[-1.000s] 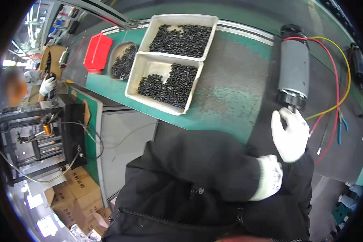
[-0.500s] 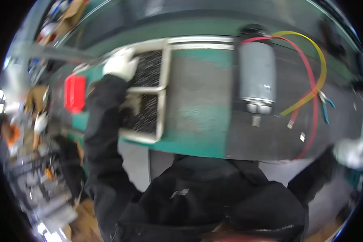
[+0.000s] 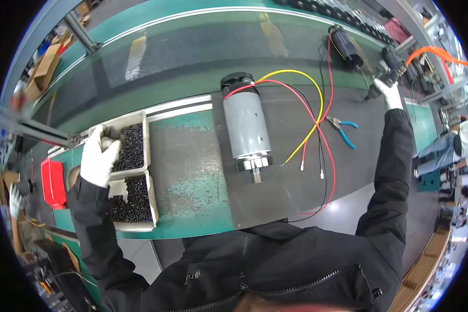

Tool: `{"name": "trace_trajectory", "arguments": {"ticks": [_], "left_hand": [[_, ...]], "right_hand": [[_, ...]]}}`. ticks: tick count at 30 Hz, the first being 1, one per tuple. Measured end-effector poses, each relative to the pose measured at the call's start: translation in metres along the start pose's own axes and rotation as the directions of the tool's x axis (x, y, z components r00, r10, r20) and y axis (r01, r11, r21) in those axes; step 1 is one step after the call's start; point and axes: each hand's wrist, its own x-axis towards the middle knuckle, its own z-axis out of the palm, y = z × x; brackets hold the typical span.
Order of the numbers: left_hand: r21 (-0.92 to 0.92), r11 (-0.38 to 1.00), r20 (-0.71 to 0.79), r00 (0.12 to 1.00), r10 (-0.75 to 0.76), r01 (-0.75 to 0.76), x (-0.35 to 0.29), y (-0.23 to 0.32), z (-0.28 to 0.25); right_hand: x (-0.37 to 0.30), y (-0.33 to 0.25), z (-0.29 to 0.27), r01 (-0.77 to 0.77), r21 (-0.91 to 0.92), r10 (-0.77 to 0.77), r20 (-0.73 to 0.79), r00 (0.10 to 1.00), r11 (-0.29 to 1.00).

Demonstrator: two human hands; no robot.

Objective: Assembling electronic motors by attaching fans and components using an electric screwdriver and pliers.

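My left hand [image 3: 100,158], in a white glove, is above the upper off-white bin [image 3: 146,136] of small black screw-like parts [image 3: 131,148]. Its fingers curl toward the thumb, and anything between them is too small to make out. On the right, my gloved right hand [image 3: 391,94] grips a dark power screwdriver [image 3: 395,74], with an orange hose [image 3: 437,51] at its upper end. The tool's tip points down and left. Between my hands a grey cylindrical motor [image 3: 246,125] lies on the dark mat, its shaft toward me, with red, yellow and black wires running right.
Blue-handled pliers [image 3: 344,131] lie right of the wires. A second bin [image 3: 152,205] of black parts adjoins the first, and a red bin [image 3: 53,183] stands farther left. Another motor [image 3: 346,47] rests on the conveyor [image 3: 192,47] at the back. People work at the sides.
My right hand has gone from the lower right up to the far right and now holds the screwdriver. My left hand stays at the upper bin. The view has turned rightward.
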Motion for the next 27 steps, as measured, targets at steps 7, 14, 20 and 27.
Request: {"name": "trace_trajectory", "arguments": {"ticks": [7,14,20,27], "left_hand": [[-0.96,0.278,0.083,0.977,0.197,0.025,-0.103,0.076,0.1],[-0.917,-0.084,0.354,0.893,0.278,0.39,-0.089,0.078,0.201],[-0.891,-0.094,0.406,0.873,0.27,0.443,-0.096,0.075,0.234],[-0.869,-0.142,0.438,0.871,0.223,0.473,-0.104,0.078,0.24]], "right_hand": [[-0.021,-0.026,0.027,-0.001,-0.09,0.014,0.142,0.99,0.996],[-0.138,-0.166,0.074,0.339,0.677,-0.106,-0.361,0.926,0.653],[-0.185,-0.234,0.161,0.167,0.979,-0.214,-0.189,0.958,-0.118],[-0.202,-0.235,0.185,0.243,0.962,-0.147,-0.225,0.963,0.123]]}}
